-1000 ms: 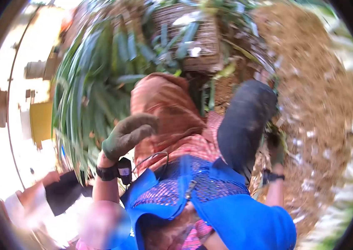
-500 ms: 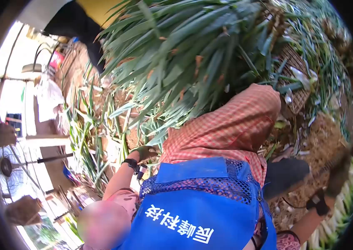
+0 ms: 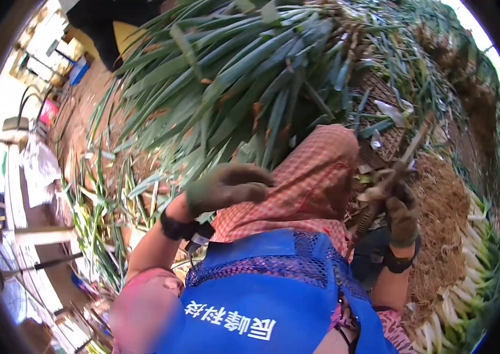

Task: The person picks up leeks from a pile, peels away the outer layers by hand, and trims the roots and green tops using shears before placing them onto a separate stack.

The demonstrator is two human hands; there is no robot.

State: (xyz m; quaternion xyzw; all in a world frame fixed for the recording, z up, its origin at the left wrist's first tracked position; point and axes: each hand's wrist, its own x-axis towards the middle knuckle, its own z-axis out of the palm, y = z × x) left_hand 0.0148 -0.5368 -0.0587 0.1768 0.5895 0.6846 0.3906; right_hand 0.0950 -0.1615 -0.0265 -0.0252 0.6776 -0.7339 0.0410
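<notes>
Long green onions (image 3: 226,100) crowd the knees

A big heap of long green onions lies on the ground (image 3: 79,121) just in front of the checked trouser knee (image 3: 315,165), and it closes the way forward. Beside this heap, a brown ribbed crate (image 3: 374,88) carries pale scraps (image 3: 392,112) near its lower edge. On the right there is a mound of dry, stringy fibres (image 3: 438,230), and along its outer edge a row of white stalks (image 3: 468,271) lies closely. Loose leaves (image 3: 99,221) are scattered on the left.

The leaves are long, smooth and bluish green, some with brown dried tips; the vest (image 3: 244,283) has blue cloth and a mesh band.

The left hand (image 3: 229,186), in a dull knitted glove, is above the trousers, its thumb spread from the curved fingers. The right hand (image 3: 402,218), also gloved, is beside a long thin brownish object (image 3: 413,146), between crate and vest; blur hides whether the fingers close around it.
</notes>
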